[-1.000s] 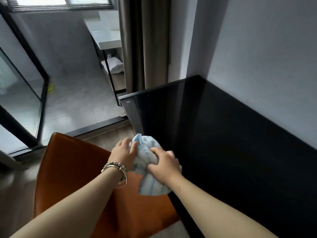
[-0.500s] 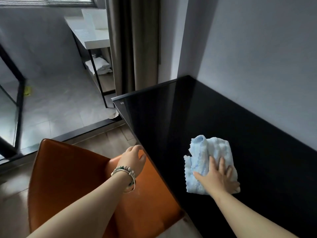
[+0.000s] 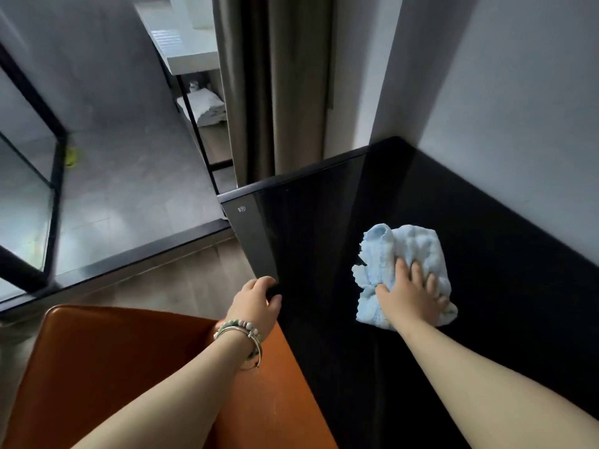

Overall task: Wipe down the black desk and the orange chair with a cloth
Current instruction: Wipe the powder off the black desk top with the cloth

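Two bare hands are at work over the black desk [image 3: 324,241], a glossy dark top set into the corner of a pale grey wall [image 3: 518,108]. The right hand [image 3: 411,296] lies flat on a crumpled light-blue cloth [image 3: 410,247], fingers straight and slightly spread, pressing it to the desktop without curling round it. The cloth sits toward the middle of the desk, well apart from the wall and from the left edge, and its rumpled folds spill out beyond the fingertips and to both sides of the palm.

The left hand [image 3: 257,303] is at the desk's left edge, near its front. Its thumb rests on top and its fingers curl over the rim, gripping the edge, though how far they wrap underneath is hidden by the dark surface. Beaded and metal bracelets [image 3: 241,333] circle that wrist.

The orange chair [image 3: 113,367] stands just beside the desk on the left, below the left forearm, its seat meeting the desk's edge in this view.

Beyond the desk hangs a brown curtain [image 3: 282,85]. Farther back is a white counter [image 3: 184,43] on a black frame, with folded white towels [image 3: 207,108] on a lower shelf. A black-framed glass partition [image 3: 55,176] stands on the left, with a small blurred yellow-green object [image 3: 70,156] on the tiles by it.
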The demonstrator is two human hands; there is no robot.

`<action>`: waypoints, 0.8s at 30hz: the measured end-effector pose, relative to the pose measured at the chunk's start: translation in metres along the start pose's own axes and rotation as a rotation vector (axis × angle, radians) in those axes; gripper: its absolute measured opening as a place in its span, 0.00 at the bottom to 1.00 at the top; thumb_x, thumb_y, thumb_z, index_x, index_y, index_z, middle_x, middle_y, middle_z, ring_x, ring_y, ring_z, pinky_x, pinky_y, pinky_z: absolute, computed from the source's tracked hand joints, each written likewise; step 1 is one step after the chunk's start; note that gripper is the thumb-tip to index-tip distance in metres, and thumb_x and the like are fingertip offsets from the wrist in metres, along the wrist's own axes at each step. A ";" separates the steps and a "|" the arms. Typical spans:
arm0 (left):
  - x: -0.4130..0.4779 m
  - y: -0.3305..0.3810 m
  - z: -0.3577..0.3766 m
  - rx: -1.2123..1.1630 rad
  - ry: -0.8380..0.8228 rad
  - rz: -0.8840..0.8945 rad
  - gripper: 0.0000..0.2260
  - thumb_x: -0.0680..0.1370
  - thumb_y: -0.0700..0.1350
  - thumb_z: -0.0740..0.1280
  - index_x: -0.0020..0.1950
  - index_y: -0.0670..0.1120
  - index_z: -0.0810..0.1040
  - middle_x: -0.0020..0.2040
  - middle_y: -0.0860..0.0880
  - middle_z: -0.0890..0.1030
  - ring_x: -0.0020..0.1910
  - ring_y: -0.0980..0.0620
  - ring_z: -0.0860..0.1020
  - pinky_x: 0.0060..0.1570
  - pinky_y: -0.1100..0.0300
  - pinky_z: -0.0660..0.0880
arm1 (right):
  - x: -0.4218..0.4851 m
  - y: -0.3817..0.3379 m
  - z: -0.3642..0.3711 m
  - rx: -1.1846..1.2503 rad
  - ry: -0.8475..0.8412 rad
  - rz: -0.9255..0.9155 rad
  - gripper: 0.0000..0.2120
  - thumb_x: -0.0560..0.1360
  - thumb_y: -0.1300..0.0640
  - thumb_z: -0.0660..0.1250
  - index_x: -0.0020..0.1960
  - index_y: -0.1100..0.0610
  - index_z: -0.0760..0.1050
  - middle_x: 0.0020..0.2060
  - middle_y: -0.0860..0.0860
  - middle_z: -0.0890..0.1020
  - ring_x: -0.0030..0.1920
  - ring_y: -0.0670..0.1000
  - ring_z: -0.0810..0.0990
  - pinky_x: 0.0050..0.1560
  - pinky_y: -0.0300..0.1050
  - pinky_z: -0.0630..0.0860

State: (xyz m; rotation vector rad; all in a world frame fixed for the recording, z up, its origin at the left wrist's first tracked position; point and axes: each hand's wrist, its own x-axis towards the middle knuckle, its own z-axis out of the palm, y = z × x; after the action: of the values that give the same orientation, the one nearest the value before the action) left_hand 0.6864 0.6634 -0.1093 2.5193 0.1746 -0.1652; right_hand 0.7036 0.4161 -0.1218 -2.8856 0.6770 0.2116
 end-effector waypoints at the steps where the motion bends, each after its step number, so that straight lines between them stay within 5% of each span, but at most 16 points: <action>1: 0.008 -0.002 0.000 -0.014 0.007 -0.023 0.17 0.79 0.49 0.59 0.68 0.49 0.68 0.66 0.49 0.70 0.64 0.50 0.70 0.59 0.59 0.67 | 0.010 -0.012 0.000 0.003 -0.003 -0.019 0.30 0.76 0.40 0.53 0.74 0.43 0.47 0.76 0.46 0.50 0.74 0.56 0.47 0.69 0.61 0.53; 9: 0.025 -0.029 -0.018 -0.071 0.113 -0.156 0.17 0.80 0.48 0.58 0.68 0.46 0.68 0.67 0.47 0.70 0.65 0.48 0.70 0.61 0.55 0.67 | -0.004 -0.117 0.018 0.082 0.075 -0.454 0.24 0.74 0.50 0.60 0.70 0.45 0.62 0.69 0.43 0.65 0.68 0.50 0.59 0.64 0.53 0.55; 16: -0.017 -0.056 -0.054 -0.091 0.241 -0.170 0.17 0.80 0.47 0.58 0.66 0.41 0.70 0.65 0.43 0.73 0.65 0.46 0.69 0.63 0.58 0.62 | -0.117 -0.152 0.039 0.036 -0.102 -0.892 0.16 0.72 0.54 0.62 0.59 0.49 0.72 0.59 0.47 0.74 0.62 0.54 0.66 0.58 0.51 0.58; 19: -0.050 -0.064 -0.066 -0.090 0.257 -0.164 0.17 0.80 0.48 0.58 0.67 0.42 0.70 0.65 0.43 0.72 0.65 0.46 0.68 0.63 0.58 0.62 | -0.154 -0.145 0.041 0.063 -0.212 -0.944 0.17 0.71 0.56 0.63 0.59 0.50 0.73 0.58 0.48 0.76 0.62 0.54 0.67 0.59 0.50 0.58; 24: -0.115 -0.078 -0.071 -0.101 0.269 -0.151 0.16 0.79 0.47 0.59 0.65 0.44 0.71 0.63 0.44 0.73 0.62 0.45 0.71 0.61 0.56 0.66 | -0.202 -0.115 0.035 0.156 -0.065 -0.885 0.19 0.70 0.52 0.62 0.61 0.45 0.71 0.60 0.43 0.75 0.62 0.52 0.67 0.57 0.49 0.59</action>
State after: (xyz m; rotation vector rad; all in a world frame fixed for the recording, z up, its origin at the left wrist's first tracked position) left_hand 0.5664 0.7573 -0.0773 2.4183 0.4692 0.1212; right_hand 0.5729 0.6109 -0.1056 -2.7016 -0.5814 0.1149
